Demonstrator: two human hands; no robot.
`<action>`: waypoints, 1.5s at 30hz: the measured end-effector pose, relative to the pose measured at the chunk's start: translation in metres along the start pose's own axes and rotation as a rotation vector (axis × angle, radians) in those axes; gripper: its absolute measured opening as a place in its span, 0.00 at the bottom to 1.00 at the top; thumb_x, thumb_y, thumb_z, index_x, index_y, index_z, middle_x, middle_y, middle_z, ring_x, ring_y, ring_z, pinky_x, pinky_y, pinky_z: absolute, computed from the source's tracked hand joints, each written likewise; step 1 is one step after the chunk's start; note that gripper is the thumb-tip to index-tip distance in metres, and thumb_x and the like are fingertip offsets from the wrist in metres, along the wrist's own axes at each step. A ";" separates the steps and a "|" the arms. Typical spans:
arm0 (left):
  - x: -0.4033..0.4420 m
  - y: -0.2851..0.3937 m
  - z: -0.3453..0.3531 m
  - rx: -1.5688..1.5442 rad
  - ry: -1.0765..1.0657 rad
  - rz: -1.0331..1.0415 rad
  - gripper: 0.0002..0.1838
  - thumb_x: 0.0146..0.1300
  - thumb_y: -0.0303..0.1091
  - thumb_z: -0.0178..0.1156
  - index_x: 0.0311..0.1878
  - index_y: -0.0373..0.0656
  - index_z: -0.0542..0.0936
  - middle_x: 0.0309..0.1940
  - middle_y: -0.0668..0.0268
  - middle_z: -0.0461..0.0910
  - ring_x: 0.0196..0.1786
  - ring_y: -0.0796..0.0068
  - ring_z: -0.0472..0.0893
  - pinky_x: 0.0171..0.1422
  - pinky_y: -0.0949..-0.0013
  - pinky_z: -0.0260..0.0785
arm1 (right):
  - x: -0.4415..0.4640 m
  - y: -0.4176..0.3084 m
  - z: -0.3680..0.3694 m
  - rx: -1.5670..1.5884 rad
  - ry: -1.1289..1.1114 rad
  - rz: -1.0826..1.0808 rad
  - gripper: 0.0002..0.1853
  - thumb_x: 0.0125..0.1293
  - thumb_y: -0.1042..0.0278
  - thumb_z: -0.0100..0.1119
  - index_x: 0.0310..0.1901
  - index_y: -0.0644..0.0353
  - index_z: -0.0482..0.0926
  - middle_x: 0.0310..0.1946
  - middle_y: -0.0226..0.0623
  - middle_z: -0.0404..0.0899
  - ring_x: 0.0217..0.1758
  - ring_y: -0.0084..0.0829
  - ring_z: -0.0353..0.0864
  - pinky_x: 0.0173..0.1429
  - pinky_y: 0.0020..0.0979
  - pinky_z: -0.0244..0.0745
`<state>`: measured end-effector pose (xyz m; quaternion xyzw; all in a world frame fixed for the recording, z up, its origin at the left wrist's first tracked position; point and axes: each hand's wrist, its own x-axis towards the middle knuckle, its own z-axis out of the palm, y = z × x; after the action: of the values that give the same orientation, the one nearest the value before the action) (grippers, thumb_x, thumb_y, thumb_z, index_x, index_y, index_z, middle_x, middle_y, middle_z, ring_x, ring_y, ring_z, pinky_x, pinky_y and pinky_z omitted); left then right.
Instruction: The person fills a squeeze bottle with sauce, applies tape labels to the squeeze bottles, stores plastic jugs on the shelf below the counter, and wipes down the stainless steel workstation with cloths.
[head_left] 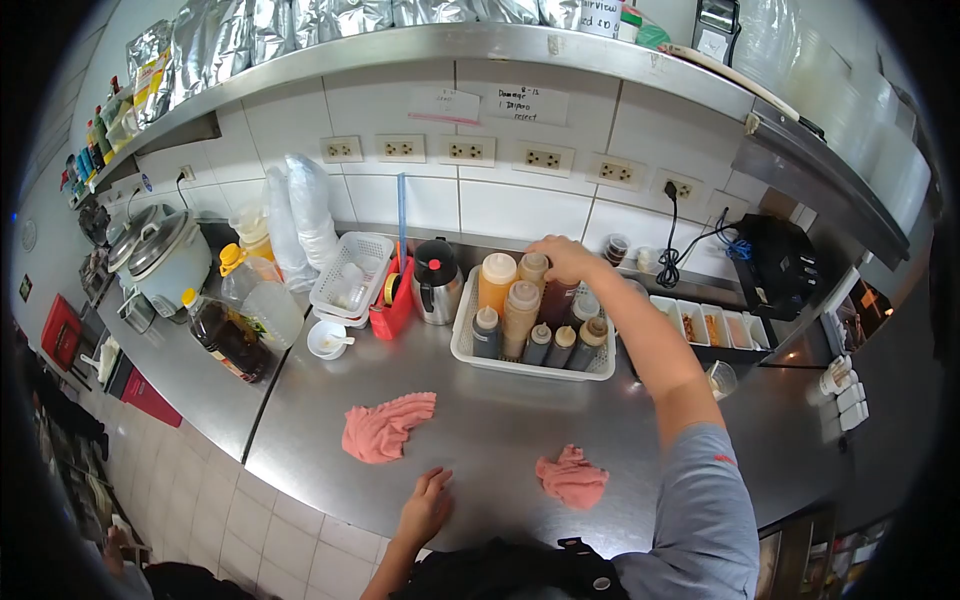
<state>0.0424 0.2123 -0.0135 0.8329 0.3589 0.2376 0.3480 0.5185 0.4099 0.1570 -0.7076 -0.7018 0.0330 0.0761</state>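
Observation:
My right hand (566, 260) reaches to the back of a white plastic basket (470, 352). Its fingers are curled down over the top of a dark red squeeze bottle (558, 300), whose nozzle they hide. Around it in the basket stand several more squeeze bottles, among them an orange one (496, 285), a tan one (520, 318) and small dark ones with pale tips. Low over the counter's front edge is my left hand (426, 508), fingers stretched out and holding nothing. Nearest to it lies a crumpled pink cloth (385, 428); a smaller pink cloth (573, 477) lies to the right.
Left of the basket stand a steel thermos jug (438, 285), a red holder (392, 310), a small white bowl (328, 341) and a dark bottle (225, 337). To the right are a topping tray (712, 327) and a clear cup (720, 379). A steel shelf (420, 45) overhangs the counter.

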 end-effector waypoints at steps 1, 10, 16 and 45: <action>0.003 0.002 0.000 0.035 -0.008 0.012 0.27 0.57 0.22 0.62 0.62 0.45 0.73 0.62 0.55 0.71 0.49 0.60 0.82 0.54 0.62 0.76 | 0.003 -0.007 0.003 -0.055 -0.098 0.010 0.44 0.45 0.72 0.76 0.67 0.38 0.69 0.53 0.41 0.77 0.60 0.44 0.75 0.67 0.47 0.68; -0.024 -0.020 -0.005 -0.022 0.085 -0.078 0.24 0.59 0.26 0.62 0.61 0.48 0.75 0.62 0.55 0.72 0.50 0.54 0.82 0.52 0.58 0.77 | 0.020 0.002 0.011 -0.014 -0.041 0.073 0.33 0.42 0.55 0.73 0.54 0.43 0.72 0.45 0.40 0.81 0.56 0.46 0.78 0.62 0.66 0.59; -0.022 -0.031 -0.004 0.006 0.095 0.009 0.24 0.60 0.25 0.61 0.61 0.47 0.74 0.59 0.56 0.74 0.51 0.55 0.81 0.54 0.58 0.76 | -0.020 -0.032 -0.114 -0.102 0.395 0.212 0.37 0.46 0.39 0.64 0.52 0.60 0.75 0.42 0.52 0.84 0.47 0.50 0.84 0.53 0.44 0.77; 0.100 0.128 -0.040 -0.986 -0.139 0.216 0.42 0.54 0.35 0.74 0.69 0.38 0.62 0.56 0.63 0.74 0.58 0.74 0.74 0.63 0.67 0.66 | -0.177 -0.194 -0.159 0.543 -0.098 -0.142 0.28 0.78 0.43 0.38 0.51 0.60 0.79 0.23 0.27 0.74 0.28 0.19 0.70 0.36 0.24 0.70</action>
<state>0.1352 0.2408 0.1227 0.6157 0.0920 0.3575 0.6961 0.3493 0.2245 0.3326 -0.6079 -0.7180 0.2483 0.2308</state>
